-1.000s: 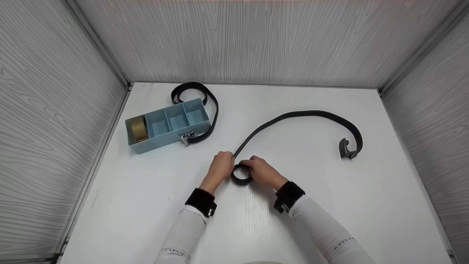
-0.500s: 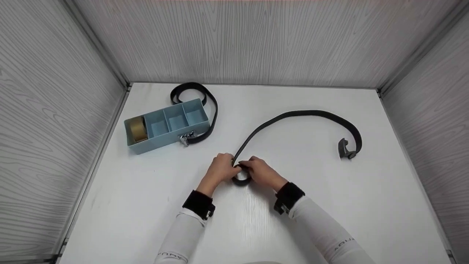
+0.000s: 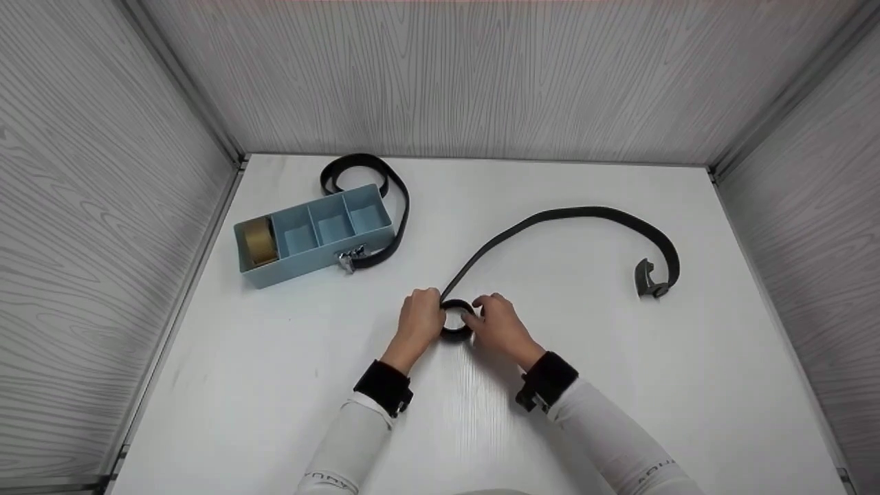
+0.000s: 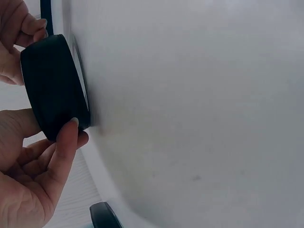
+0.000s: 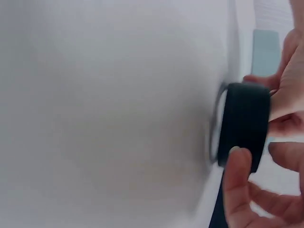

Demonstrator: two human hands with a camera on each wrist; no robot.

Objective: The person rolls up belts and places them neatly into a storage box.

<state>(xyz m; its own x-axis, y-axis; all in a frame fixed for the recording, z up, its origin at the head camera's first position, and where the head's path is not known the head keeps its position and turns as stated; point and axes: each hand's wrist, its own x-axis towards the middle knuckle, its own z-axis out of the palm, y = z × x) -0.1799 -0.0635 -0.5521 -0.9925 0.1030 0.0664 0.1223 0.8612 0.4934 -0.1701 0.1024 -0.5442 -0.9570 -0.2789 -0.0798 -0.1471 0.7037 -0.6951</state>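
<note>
A black belt [image 3: 581,212] curves across the table, its near end wound into a small upright coil [image 3: 455,335]. Its dark buckle [image 3: 645,280] lies at the far end on the right. My left hand [image 3: 419,320] pinches the coil's left side, where the loose strap leads off; in the left wrist view a fingertip presses the outer face of the coil [image 4: 54,88]. On the right side, my right hand [image 3: 505,330] has its thumb over the coil's inner wall and its fingers outside. In the right wrist view one fingertip touches the coil [image 5: 244,126].
At the left stands a blue divided tray [image 3: 318,263] with a roll of brown tape [image 3: 260,240] in its end compartment. A second black belt [image 3: 405,206] curls behind and beside it, its silver buckle [image 3: 347,260] against the tray's front. Grey panels wall the table.
My left thumb has drawn back from over the coil to its left side. My right fingers have loosened and shifted slightly right, thumb now over the coil's inside. The coil has moved slightly.
</note>
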